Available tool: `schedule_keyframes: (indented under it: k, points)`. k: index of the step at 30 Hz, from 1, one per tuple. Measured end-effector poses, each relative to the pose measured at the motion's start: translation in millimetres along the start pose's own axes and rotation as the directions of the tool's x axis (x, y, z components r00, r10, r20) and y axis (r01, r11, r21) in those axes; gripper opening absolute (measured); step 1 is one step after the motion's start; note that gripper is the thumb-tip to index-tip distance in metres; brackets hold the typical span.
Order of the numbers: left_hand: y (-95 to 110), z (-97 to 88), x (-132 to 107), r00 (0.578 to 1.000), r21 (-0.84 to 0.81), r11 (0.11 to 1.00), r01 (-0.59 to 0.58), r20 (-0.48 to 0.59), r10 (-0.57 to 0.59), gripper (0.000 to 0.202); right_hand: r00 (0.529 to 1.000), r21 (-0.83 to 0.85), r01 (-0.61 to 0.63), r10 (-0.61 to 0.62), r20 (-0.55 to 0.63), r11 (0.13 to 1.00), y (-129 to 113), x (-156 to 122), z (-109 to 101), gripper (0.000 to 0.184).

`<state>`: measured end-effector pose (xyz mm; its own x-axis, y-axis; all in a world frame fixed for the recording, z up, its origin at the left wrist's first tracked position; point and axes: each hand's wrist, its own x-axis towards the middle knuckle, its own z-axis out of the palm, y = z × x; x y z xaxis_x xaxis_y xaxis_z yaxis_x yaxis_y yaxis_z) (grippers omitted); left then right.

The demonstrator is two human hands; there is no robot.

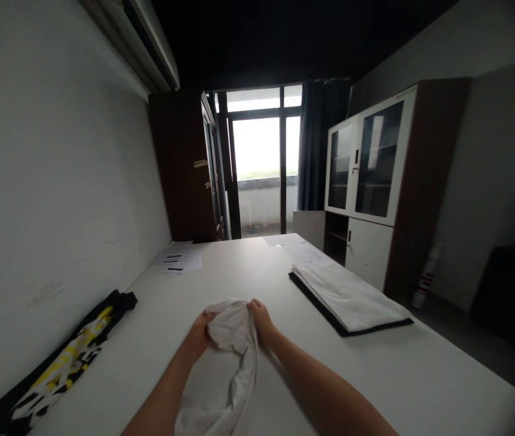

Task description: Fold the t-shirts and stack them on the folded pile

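Note:
Between my two hands a white cloth garment (227, 330) is held up by its far end, and the rest of it trails down toward me over the table. Its exact kind cannot be made out. My left hand (201, 333) pinches the left side of the bunched end. On the opposite side, my right hand (261, 318) grips the edge with fingers closed. The fabric hangs in a loose loop, and white tabletop shows through the middle. Its near end runs out of the bottom of the view.
On the white table (234, 266) lies a folded white and black cloth stack (348, 297) at right. A black garment with yellow and white print (69, 360) lies along the left wall. Papers (178, 257) rest at the far left. Cabinets (366, 175) stand beyond the right edge.

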<state>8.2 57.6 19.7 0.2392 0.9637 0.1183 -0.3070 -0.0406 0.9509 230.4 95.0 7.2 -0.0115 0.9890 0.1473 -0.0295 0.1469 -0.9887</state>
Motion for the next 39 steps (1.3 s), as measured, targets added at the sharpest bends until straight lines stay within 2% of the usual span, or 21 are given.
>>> schedule_keyframes:
  k: [2, 3, 6, 9, 11, 14, 16, 18, 22, 25, 28, 30, 32, 34, 37, 39]
  points:
    - [2, -5.6, -1, 0.996, 0.021, 0.999, -0.036, -0.079, 0.038, 0.061, 0.99, -0.136, 0.034, -0.052, -0.129, 0.99, 6, 4, -2, 0.026]
    - [3, -6.6, -1, 0.991, 0.047, 0.998, -0.051, -0.124, 0.056, 0.064, 0.985, -0.207, 0.067, -0.098, -0.142, 0.976, 7, 3, -2, 0.023]
    - [6, -1.2, 1, 0.97, 0.154, 0.982, -0.107, -0.2, 0.137, 0.071, 0.954, -0.398, 0.268, -0.3, -0.019, 0.877, -1, -6, 1, 0.009]
    - [7, 11.4, 3, 0.951, 0.226, 0.95, -0.217, -0.17, 0.258, 0.073, 0.859, -0.494, 0.496, -0.488, 0.158, 0.714, -14, -19, 7, 0.015]
    - [6, 18.6, 3, 0.942, 0.147, 0.949, -0.279, -0.148, 0.3, 0.073, 0.809, -0.478, 0.578, -0.541, 0.23, 0.661, -20, -25, 12, 0.025]
    - [6, 24.2, 3, 0.95, -0.134, 0.95, -0.282, -0.176, 0.258, 0.069, 0.788, -0.441, 0.605, -0.578, 0.212, 0.663, -22, -26, 17, 0.034]
    - [6, 25.8, 3, 0.961, -0.269, 0.93, -0.249, -0.184, 0.205, 0.065, 0.793, -0.427, 0.593, -0.588, 0.16, 0.683, -21, -25, 18, 0.033]
    - [6, 27.5, 2, 0.972, -0.31, 0.926, -0.214, -0.16, 0.171, 0.062, 0.812, -0.398, 0.566, -0.57, 0.123, 0.722, -21, -24, 19, 0.032]
    - [0, 31.2, 0, 0.985, -0.224, 0.963, -0.149, -0.12, 0.124, 0.053, 0.901, -0.332, 0.431, -0.421, 0.106, 0.839, -23, -25, 19, 0.026]
    - [-6, 28.6, 0, 0.977, -0.139, 0.982, -0.127, -0.19, 0.1, 0.052, 0.932, -0.298, 0.352, -0.363, 0.021, 0.887, -22, -21, 18, 0.033]
    - [-10, 18.2, 1, 0.953, -0.081, 0.987, -0.142, -0.281, 0.114, 0.064, 0.937, -0.129, 0.291, -0.309, -0.164, 0.948, -20, -11, 15, 0.037]
    - [-12, 9.9, 2, 0.939, -0.059, 0.989, -0.137, -0.324, 0.111, 0.076, 0.959, 0.085, 0.209, -0.187, -0.213, 0.974, -20, -3, 12, 0.035]
    - [-15, 3.6, 3, 0.933, -0.056, 0.996, -0.075, -0.357, 0.05, 0.08, 0.985, 0.319, 0.108, -0.058, -0.164, 0.941, -23, 2, 9, 0.036]
    - [-18, 0.6, 5, 0.925, -0.073, 0.997, 0.023, -0.377, -0.049, 0.068, 0.997, 0.493, 0.035, 0.003, -0.076, 0.87, -26, 3, 8, 0.037]
    - [-25, 1.5, 6, 0.924, -0.105, 0.981, 0.165, -0.33, -0.191, 0.042, 0.998, 0.619, -0.04, 0.007, 0.056, 0.784, -31, 0, 9, 0.034]
    - [-27, 4.0, 5, 0.932, -0.111, 0.963, 0.245, -0.248, -0.265, 0.035, 0.987, 0.646, -0.116, 0.012, 0.163, 0.755, -34, -3, 9, 0.031]
